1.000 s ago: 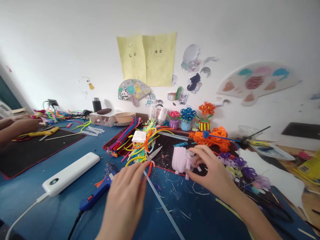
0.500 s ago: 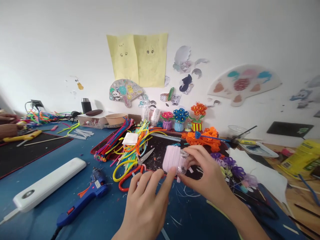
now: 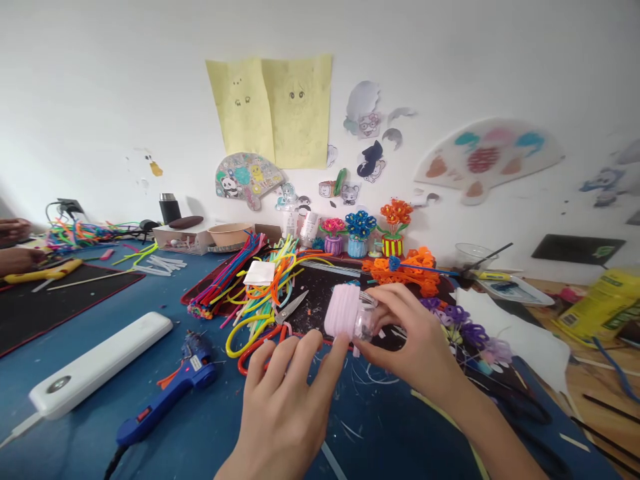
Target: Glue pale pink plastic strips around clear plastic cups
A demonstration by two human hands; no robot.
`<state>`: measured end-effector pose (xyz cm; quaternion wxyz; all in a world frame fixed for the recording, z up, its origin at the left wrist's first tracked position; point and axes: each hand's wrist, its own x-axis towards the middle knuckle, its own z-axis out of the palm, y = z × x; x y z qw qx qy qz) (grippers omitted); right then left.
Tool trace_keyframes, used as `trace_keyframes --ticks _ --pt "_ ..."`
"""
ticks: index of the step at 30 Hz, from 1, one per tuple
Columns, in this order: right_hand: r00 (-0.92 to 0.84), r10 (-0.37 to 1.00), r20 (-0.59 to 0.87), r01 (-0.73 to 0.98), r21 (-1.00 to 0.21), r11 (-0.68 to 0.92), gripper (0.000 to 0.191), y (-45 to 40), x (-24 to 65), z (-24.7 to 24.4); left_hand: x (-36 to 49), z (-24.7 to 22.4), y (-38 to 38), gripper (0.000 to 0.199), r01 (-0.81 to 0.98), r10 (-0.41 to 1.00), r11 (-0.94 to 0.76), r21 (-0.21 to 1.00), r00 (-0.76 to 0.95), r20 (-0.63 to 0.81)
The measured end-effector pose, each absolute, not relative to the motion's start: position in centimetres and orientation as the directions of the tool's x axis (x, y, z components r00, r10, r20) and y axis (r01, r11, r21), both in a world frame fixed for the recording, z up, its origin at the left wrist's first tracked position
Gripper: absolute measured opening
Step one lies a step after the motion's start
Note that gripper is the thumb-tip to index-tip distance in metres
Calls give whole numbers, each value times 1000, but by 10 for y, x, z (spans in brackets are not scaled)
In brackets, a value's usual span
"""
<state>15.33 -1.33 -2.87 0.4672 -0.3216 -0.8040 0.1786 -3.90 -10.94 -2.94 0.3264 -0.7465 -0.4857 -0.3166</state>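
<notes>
A small clear plastic container (image 3: 366,321) lies tilted on its side in my right hand (image 3: 415,330), pinched between thumb and fingers at its bare end. Fuzzy pale pink pipe cleaner (image 3: 342,312) covers the other part in neat rows. The index fingertip of my left hand (image 3: 293,400) presses the lower edge of this wrapping; its thumb is hidden and its other fingers are bent and apart. Just left of the container lie scissors (image 3: 255,343) with yellow and orange handles, blades spread. Loose pipe cleaners (image 3: 270,287) in many colours are heaped behind them.
A blue glue gun (image 3: 170,390) and a long white device (image 3: 103,363) lie on the left. Small flower pots (image 3: 357,243) line the wall. Orange (image 3: 415,270) and purple (image 3: 470,330) pipe-cleaner pieces sit to the right. Another person's hands (image 3: 20,247) show far left.
The view has shifted slightly. Both hands keep nearly the same hold on the container, which has turned very little.
</notes>
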Motion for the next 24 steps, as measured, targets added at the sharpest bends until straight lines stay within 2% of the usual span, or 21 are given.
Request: trace_keyframes --ticks 6,15,24 --pt "-346 683 644 332 -596 731 45 -14 153 -27 -34 -20 -108 34 941 502 -319 -111 267 823" --pt "-351 651 673 326 -565 758 46 -13 155 -30 -35 -22 -108 35 935 470 -305 -180 312 826" --pt "-337 560 757 373 -439 817 41 -19 152 -24 -31 -16 -110 43 938 493 -297 -179 312 812"
